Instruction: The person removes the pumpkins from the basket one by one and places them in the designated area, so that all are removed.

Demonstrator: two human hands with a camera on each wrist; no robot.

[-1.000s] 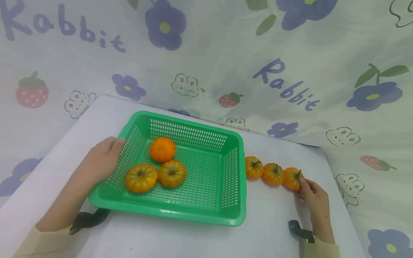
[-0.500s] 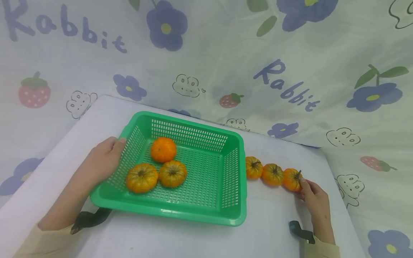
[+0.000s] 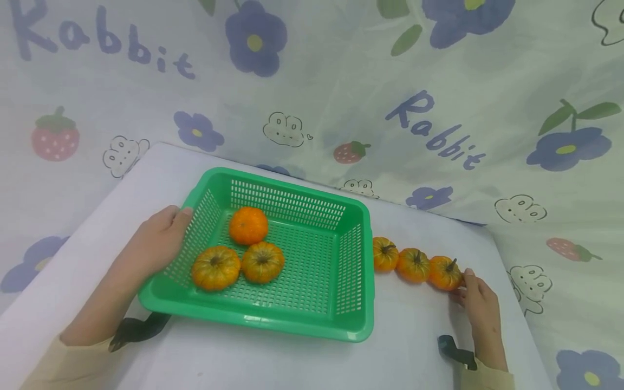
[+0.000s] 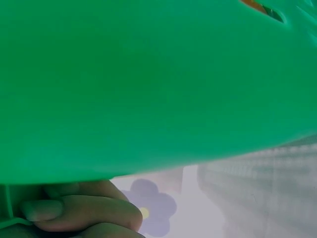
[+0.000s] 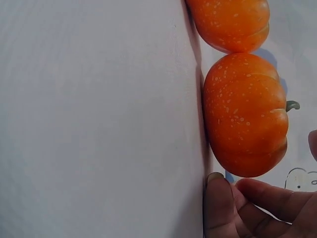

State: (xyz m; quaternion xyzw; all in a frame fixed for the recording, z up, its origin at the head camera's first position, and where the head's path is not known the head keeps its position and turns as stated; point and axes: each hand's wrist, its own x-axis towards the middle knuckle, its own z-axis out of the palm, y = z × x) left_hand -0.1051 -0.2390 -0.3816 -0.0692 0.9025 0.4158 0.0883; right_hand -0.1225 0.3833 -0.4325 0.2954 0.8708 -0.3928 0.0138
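My left hand (image 3: 158, 241) grips the left rim of a green plastic basket (image 3: 253, 320), thumb on top; in the left wrist view its curled fingers (image 4: 89, 213) show under the green wall. Inside lie three small pumpkins: an orange one (image 3: 248, 225), a yellow-orange one (image 3: 216, 268) and another beside it (image 3: 262, 262). Right of the basket, a row on the table holds a left pumpkin (image 3: 385, 254), a middle pumpkin (image 3: 413, 265) and a right pumpkin (image 3: 445, 273). My right hand (image 3: 480, 303) is at the right pumpkin's outer side, fingertips close to it, thumb raised away.
A white-covered table (image 3: 400, 346) carries everything. Behind it hangs a curtain (image 3: 312, 81) printed with flowers, rabbits and strawberries. Black straps (image 3: 138, 329) sit at both wrists. The basket's right wall overlaps the row's left pumpkin in the head view.
My right hand has let go of the right pumpkin, its thumb drawn back off the top to the right. The left hand still holds the basket; the head view has shifted slightly.
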